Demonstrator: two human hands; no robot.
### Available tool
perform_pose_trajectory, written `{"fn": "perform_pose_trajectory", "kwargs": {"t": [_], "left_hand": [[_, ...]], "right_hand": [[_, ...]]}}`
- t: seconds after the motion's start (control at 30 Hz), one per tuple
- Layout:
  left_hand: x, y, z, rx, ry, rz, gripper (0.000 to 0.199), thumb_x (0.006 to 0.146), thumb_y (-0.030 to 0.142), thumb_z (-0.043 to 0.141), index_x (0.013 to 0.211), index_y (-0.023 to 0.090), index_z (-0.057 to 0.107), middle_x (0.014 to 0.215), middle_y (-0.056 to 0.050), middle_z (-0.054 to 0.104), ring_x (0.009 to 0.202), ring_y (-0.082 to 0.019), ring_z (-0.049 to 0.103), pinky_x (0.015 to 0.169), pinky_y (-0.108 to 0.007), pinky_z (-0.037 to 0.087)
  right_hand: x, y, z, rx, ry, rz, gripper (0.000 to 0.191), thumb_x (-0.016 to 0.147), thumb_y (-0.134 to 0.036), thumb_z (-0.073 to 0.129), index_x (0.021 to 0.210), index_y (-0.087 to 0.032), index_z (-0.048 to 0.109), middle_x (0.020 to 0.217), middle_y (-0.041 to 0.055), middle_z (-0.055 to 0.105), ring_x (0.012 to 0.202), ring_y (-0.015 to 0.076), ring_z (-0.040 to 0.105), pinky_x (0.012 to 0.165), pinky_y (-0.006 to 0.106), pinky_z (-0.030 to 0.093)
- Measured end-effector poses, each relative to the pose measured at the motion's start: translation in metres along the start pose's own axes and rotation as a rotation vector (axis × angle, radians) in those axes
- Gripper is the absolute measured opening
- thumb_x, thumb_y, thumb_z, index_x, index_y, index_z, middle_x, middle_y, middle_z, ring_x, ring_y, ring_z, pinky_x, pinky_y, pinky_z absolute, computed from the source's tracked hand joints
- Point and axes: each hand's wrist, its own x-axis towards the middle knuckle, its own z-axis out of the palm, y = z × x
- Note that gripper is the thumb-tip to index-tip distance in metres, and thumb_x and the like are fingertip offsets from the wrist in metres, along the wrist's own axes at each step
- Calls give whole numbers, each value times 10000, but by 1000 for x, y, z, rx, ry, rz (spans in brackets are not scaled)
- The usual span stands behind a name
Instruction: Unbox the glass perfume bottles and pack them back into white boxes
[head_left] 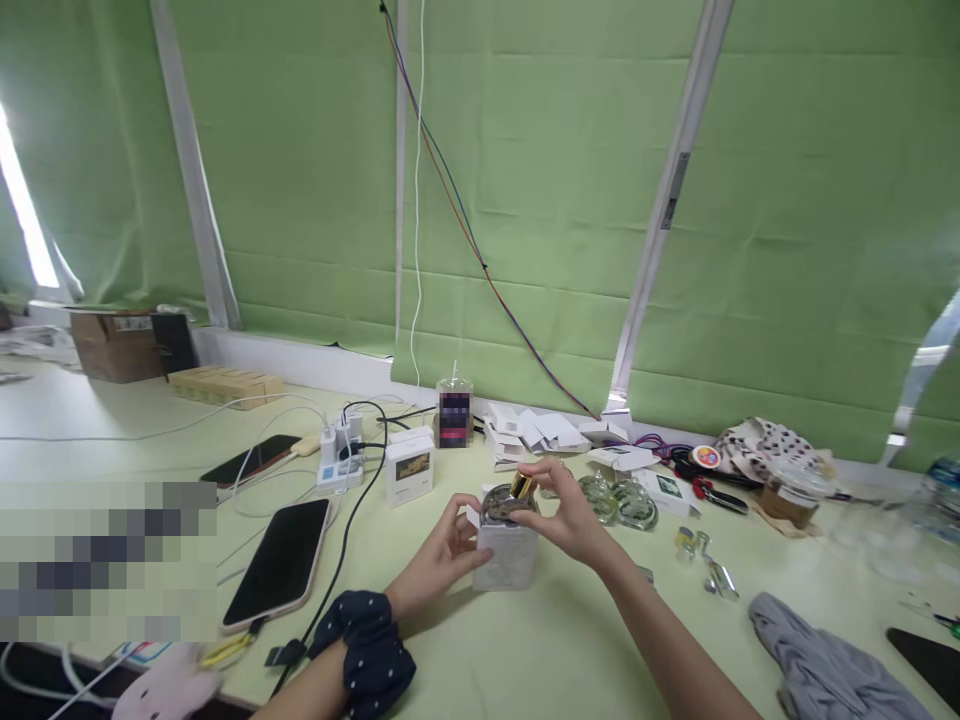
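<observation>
From where I stand, a dark round glass piece (495, 503) sits at the top of a white box (506, 560), right between the person's hands; how deep it goes I can't tell. A gold-coloured cap (520, 486) rises from it, tilted a little. The right hand (564, 515) has its grip drawn narrow there, a finger on the cap and the thumb down by the glass, probably because the cap is the easiest part to pinch without covering the box's mouth. The left hand (442, 552) holds the box from its side, thumb on the front wall, a bent grip that looks meant to stop so light a carton sliding. The box stands upright on the pale counter (577, 660), which seems to take its weight.

Just past the right hand lie two green glass pieces, one nearer (598, 497) and one to its right (636, 505), set flat, perhaps so they can't roll. Behind them, opened white cartons (555, 432) are heaped against the wall side, which leaves working room in front. A boxed carton with a picture (411, 467) stands off to the left, upright so its front shows.

Farther left, a phone (279, 560) lies near a power strip (337, 470), likely within reach of its cables. Over on the right are small shiny parts (721, 580) and a crumpled grey cloth (832, 655), with green blinds (562, 200) behind everything
</observation>
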Motion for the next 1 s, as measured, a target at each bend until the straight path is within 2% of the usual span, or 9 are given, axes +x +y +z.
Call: {"fn": "perform_pose_trajectory", "kwargs": {"t": [0.13, 0.27, 0.47, 0.67, 0.87, 1.0], "left_hand": [[1, 3, 2, -10, 0, 3, 371, 813, 258, 658, 1077, 278, 398, 1074, -32, 631, 974, -175, 604, 827, -308, 457], [2, 3, 1, 22, -18, 1, 440, 808, 265, 660, 1175, 276, 418, 1241, -79, 580, 1129, -219, 550, 935, -362, 422], [1, 2, 1, 26, 0, -6, 431, 801, 287, 664, 1168, 266, 441, 1249, -87, 581, 1130, -228, 553, 938, -374, 426], [2, 2, 1, 54, 2, 10, 384, 810, 270, 653, 1133, 264, 446, 1229, -71, 583, 1101, -206, 558, 914, -350, 428], [1, 3, 1, 85, -10, 13, 339, 826, 270, 633, 1110, 268, 447, 1231, -67, 579, 1072, -199, 566, 872, -332, 437], [1, 4, 1, 134, -31, 11, 339, 831, 279, 626, 1116, 268, 443, 1235, -71, 581, 1087, -210, 563, 905, -360, 424]], "right_hand": [[-4, 5, 0, -68, -79, 1, 379, 774, -329, 683, 1098, -251, 501, 1106, 60, 608, 964, 207, 615, 844, 350, 490], [-5, 10, 3, -33, -97, 45, 379, 755, -332, 704, 1078, -242, 528, 1069, 57, 638, 935, 205, 632, 843, 358, 489], [-3, 15, 8, 152, -35, 89, 384, 670, -355, 770, 982, -217, 594, 1018, 60, 677, 864, 208, 654, 817, 377, 502], [-3, 14, 7, 236, -26, 110, 253, 722, -381, 726, 898, -217, 646, 904, 51, 702, 841, 206, 653, 775, 368, 510], [-4, 8, 6, 222, -46, 109, 241, 733, -375, 717, 900, -213, 657, 929, 57, 704, 840, 202, 655, 758, 359, 522], [-3, 0, -4, 276, 36, 83, 237, 753, -358, 705, 939, -225, 641, 971, 55, 698, 888, 203, 660, 831, 381, 517]]}}
